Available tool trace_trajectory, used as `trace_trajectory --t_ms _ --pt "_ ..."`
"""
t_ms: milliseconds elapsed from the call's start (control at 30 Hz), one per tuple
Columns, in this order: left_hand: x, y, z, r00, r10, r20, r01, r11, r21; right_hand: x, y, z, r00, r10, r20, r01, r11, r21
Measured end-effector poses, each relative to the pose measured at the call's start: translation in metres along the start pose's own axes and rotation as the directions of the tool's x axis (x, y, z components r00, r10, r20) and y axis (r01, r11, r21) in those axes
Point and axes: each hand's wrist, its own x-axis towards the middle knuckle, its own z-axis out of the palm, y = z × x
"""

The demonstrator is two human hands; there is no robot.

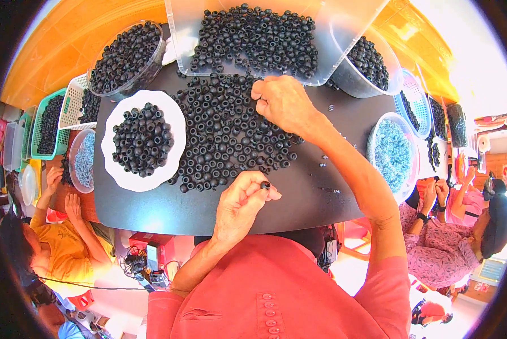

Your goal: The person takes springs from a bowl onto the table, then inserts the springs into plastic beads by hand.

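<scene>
My left hand (239, 203) is closed near the table's front edge, with one black bead (265, 185) pinched between thumb and finger. Farther up, my right hand (284, 101) hovers at the far right part of a loose pile of black beads (225, 135). Its fingers are curled together, and whatever they hold is hidden. These beads are round with wide holes. Left of the pile stands a white scalloped plate (112, 164) heaped with more of them. Behind the pile, a clear plastic bin (180, 51) lies tilted, holding many black beads.
Tubs of black beads stand at the back left (157, 65) and back right (395, 73). On the right edge is a bowl (414, 169) of small pale blue pieces; a similar bowl (75, 183) stands left. Small clear bits (323, 165) dot the dark table (146, 212). People work on both sides.
</scene>
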Motion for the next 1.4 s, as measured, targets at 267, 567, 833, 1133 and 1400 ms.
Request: trace_trajectory --t_ms 267,567,833,1133,1400 --pt "0.0 -0.004 -0.004 0.999 0.04 0.007 -0.039 0.999 -0.027 -0.028 -0.007 -0.031 0.855 0.41 0.317 -0.479 0.395 0.784" --pt "0.002 -0.002 -0.001 0.998 0.051 -0.022 -0.051 0.999 -0.015 -0.065 -0.017 -0.042 0.857 0.32 0.404 -0.429 0.01 0.903" --pt "0.003 -0.005 -0.003 0.998 0.052 -0.032 -0.053 0.998 -0.023 -0.082 -0.041 -0.031 0.915 0.318 0.249 -0.307 0.15 0.94" --pt "0.007 -0.008 -0.003 0.997 0.047 -0.061 -0.053 0.993 -0.106 -0.103 -0.069 -0.019 0.933 0.287 0.218 -0.303 0.298 0.905" --pt "0.007 -0.008 -0.003 0.996 0.064 -0.055 -0.071 0.987 -0.144 -0.109 -0.081 -0.012 0.958 0.255 0.131 -0.187 0.207 0.96"
